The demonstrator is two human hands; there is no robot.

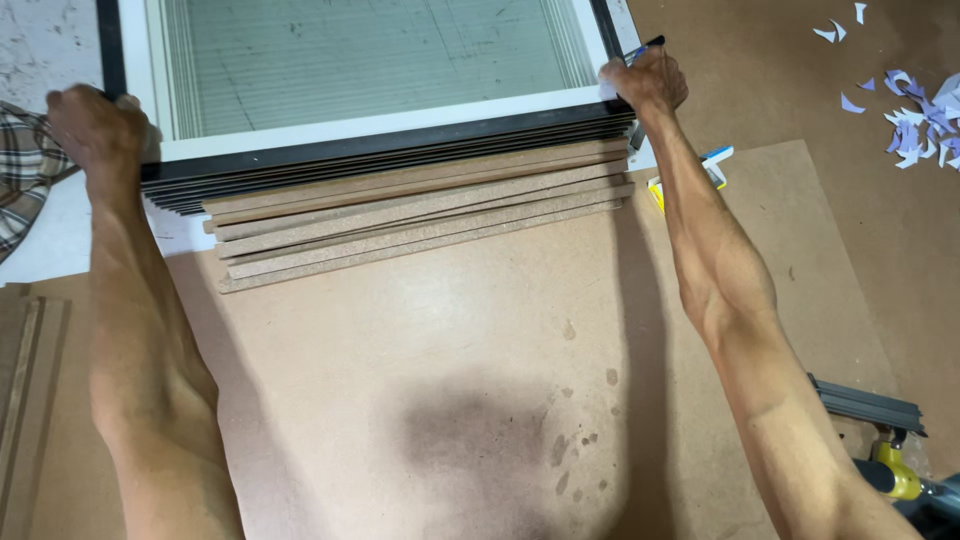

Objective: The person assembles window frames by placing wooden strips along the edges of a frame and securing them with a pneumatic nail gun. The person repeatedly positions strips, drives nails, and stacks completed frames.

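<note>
On the brown tabletop [480, 400], a stack of black frames [400, 150] lies over a fanned pile of brown boards [420, 220]. The left hand [95, 130] is closed on the stack's left corner. The right hand [648, 80] is closed on the right corner and also holds a blue pen [645, 47]. I think the boards could slide apart, since they already sit uneven. The stack's far end is cut off, and so is a yellow tool [895, 480] at the edge.
</note>
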